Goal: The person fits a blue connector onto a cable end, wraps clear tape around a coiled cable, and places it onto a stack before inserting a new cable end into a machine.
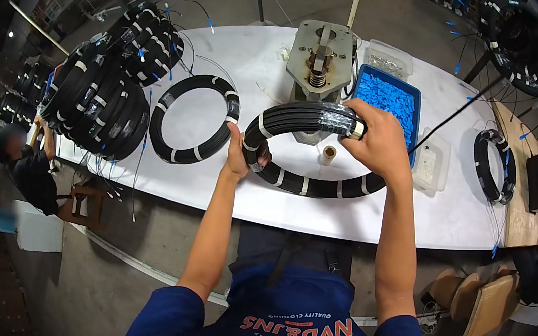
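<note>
A black cable coil (pixel 304 185) with white tape bands is held between both hands, tilted in front of the metal press (pixel 321 63). My left hand (pixel 238 156) grips the coil's left side, its fingers partly hidden behind it. My right hand (pixel 381 141) is closed on the upper right part, beside a clear plastic wrap. A black cable end (pixel 456 114) runs up and right from near that hand. Below the press, a small brass-coloured cylinder (pixel 329 154) shows through the coil's opening. Another coil (pixel 160 116) lies flat to the left.
Stacked coils (pixel 97 101) crowd the table's left end. Behind my right hand are a blue tray (pixel 359 85) of blue parts and clear containers (pixel 444 167). A coil (pixel 477 161) lies at right. People are partly visible at both sides.
</note>
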